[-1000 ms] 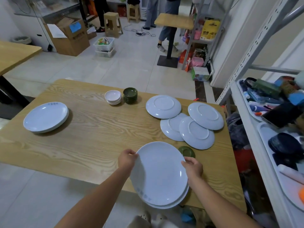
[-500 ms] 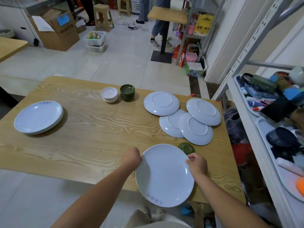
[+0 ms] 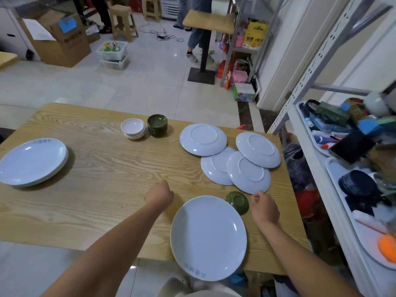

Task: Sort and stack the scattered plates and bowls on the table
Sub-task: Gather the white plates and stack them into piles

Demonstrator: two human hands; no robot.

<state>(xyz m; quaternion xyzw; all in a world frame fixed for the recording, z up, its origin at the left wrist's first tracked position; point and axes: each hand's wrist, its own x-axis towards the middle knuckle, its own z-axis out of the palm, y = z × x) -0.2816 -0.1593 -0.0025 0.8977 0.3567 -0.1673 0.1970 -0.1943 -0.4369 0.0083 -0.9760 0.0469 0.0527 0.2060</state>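
Big plate (image 3: 209, 236) lies between both curled hands (neither touching).

Dish count on my wooden table (image 3: 90, 174)

I count four upturned pale-blue round plates (image 3: 248, 172), two places with upright large pale-blue plates (image 3: 209, 236), one stack of white bowls (image 3: 133, 128), one stack of dark green bowls (image 3: 157, 125), one lone overturned green bowl (image 3: 237, 202).

A single wide-angle view from my head looks forward and down, close over the near edge of the wooden counter (image 3: 96, 189). My two forearms reach in from the bottom of the frame. Beyond the counter's far edge, the tiled floor (image 3: 128, 86) stretches away.
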